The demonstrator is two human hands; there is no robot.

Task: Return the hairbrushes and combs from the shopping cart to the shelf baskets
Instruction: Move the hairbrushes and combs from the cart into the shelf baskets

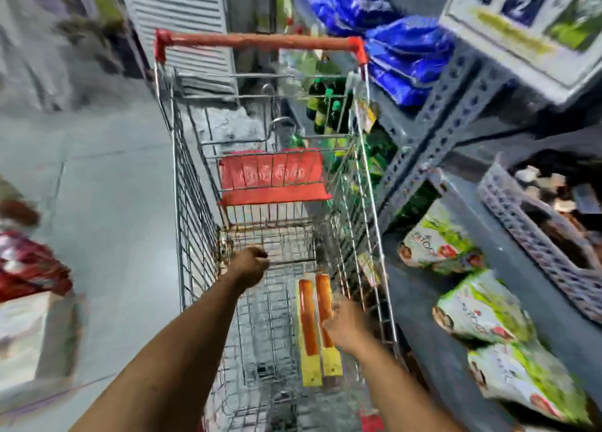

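Inside cart (195, 203), two orange packs (314, 317), labels unreadable, blurred.

Light is even and cool; strong motion blur smears everything around the shopping cart (277, 184), with wide-angle bending.

Combs (314, 324) prob. orange, yellow cards.
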